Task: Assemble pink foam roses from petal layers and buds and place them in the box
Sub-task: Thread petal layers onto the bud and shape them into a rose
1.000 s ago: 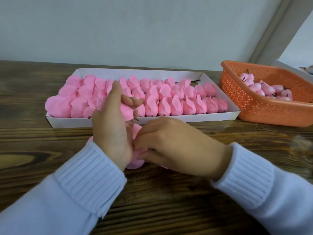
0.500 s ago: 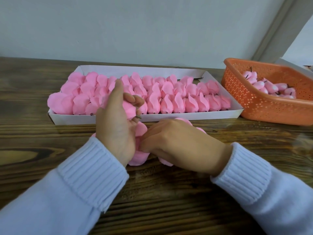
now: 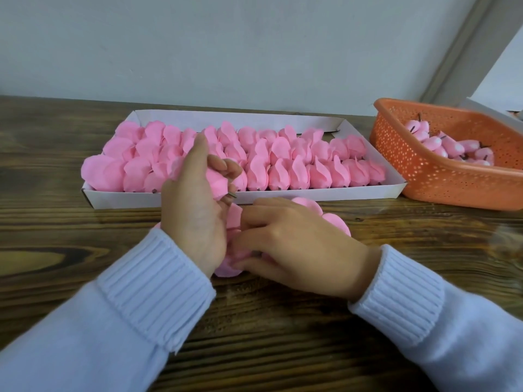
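Head view: left hand (image 3: pixel 195 210) curls around a pink bud (image 3: pixel 218 183), held just in front of the box (image 3: pixel 311 195) of finished roses (image 3: pixel 285 165). The right hand (image 3: pixel 297 244) pinches the petal layers (image 3: pixel 227 268) lying flat on the tabletop (image 3: pixel 85 239). The bud's long axis slants from upper left to lower right, its dark stem (image 3: pixel 232 195) pointing down toward the layers. Threading probably goes best with the stem centred on a layer's hole and the soft foam lifted gently, not tugged.

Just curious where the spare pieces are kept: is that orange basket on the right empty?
No, the orange basket holds a small heap of pink buds with short dark stems.
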Motion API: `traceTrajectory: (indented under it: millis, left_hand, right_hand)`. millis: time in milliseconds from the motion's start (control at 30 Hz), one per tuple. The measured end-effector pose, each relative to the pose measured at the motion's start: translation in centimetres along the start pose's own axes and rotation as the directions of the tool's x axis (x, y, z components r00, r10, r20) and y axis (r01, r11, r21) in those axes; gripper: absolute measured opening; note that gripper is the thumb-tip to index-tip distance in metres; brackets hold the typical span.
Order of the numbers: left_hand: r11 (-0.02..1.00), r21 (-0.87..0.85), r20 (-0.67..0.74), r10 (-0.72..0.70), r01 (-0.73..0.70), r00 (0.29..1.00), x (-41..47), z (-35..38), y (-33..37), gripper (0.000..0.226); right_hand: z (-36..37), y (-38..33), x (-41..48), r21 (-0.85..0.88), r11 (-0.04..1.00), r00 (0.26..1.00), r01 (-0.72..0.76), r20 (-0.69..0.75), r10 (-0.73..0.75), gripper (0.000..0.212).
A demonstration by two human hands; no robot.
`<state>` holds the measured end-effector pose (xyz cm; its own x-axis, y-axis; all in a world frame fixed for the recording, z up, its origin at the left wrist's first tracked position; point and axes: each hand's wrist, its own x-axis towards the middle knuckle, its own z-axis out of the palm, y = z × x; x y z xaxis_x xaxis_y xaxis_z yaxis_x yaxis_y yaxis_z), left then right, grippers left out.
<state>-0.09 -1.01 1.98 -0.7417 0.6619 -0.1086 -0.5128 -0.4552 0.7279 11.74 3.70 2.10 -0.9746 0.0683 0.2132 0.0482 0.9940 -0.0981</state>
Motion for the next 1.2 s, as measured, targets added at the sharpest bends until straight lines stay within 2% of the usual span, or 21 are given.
traceTrajectory:
  millis: [167, 367, 733, 967, 1200]
  left_hand:
    - [1.000, 0.028, 0.011, 0.004, -0.004, 1.000, -0.2, 0.0, 0.1, 0.051]
    - [0.999, 0.048, 0.001, -0.002, 0.002, 1.000, -0.1, 0.1, 0.0, 0.043]
    - [0.997, 0.076, 0.017, -0.012, 0.010, 1.000, -0.3, 0.0, 0.0, 0.054]
    - [0.997, 0.071, 0.017, -0.018, 0.016, 1.000, -0.4, 0.1, 0.0, 0.042]
    - [0.998, 0.059, 0.019, -0.034, 0.033, 0.999, -0.3, 0.0, -0.1, 0.045]
  right_hand:
    - [-0.1, 0.1, 0.1, 0.002, 1.000, 1.000, -0.004, -0.001, 0.004, 0.020]
    - [-0.3, 0.1, 0.2, 0.033, 0.999, 0.995, 0.004, 0.102, -0.007, 0.024]
    - [-0.6, 0.5, 0.1, 0.076, 0.997, 0.992, 0.029, 0.122, -0.038, 0.018]
    - [0.1, 0.4, -0.1, 0.026, 0.999, 0.999, 0.046, 0.016, -0.046, 0.014]
    - [0.7, -0.1, 0.0, -0.116, 0.993, 0.989, -0.006, -0.148, -0.011, 0.008]
